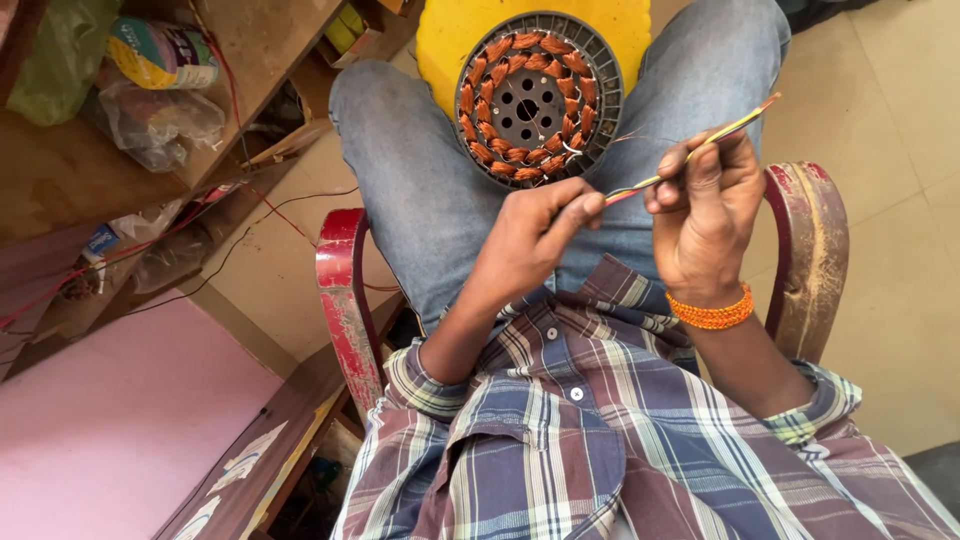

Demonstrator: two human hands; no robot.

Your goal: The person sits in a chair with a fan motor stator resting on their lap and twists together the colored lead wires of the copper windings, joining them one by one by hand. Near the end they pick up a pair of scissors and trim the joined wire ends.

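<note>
Down between the person's knees rests a round motor stator (540, 97), its copper-orange windings ringed inside a grey slotted rim, lying against a yellow disc (445, 35) and propped on the blue jeans (420, 190). Just nearer the body than the stator, both hands meet on a thin wire sleeve (690, 158), striped yellow, green and red, which slants up and away from the left hand toward the right knee. The left hand (530, 235) pinches the lower end of the sleeve, thumb and forefinger pressed together on it. The right hand (705, 215) grips the sleeve farther along, its fingers (700, 165) curled shut around it, the free tip poking out beyond them. A fine strand of wire runs from the stator's rim toward the sleeve. An orange beaded bracelet (712, 312) circles the right wrist. The person wears a plaid shirt (600, 430) and sits in a chair with worn red arms (345, 300), one on each side of the stator. Well to the left of the stator, a wooden table (120, 150) carries plastic bags and a roll of coloured thread (160, 52); red and black wires trail from it across the tiled floor (880, 150). Nearer the camera on that same side lies a pink surface (110, 430).
</note>
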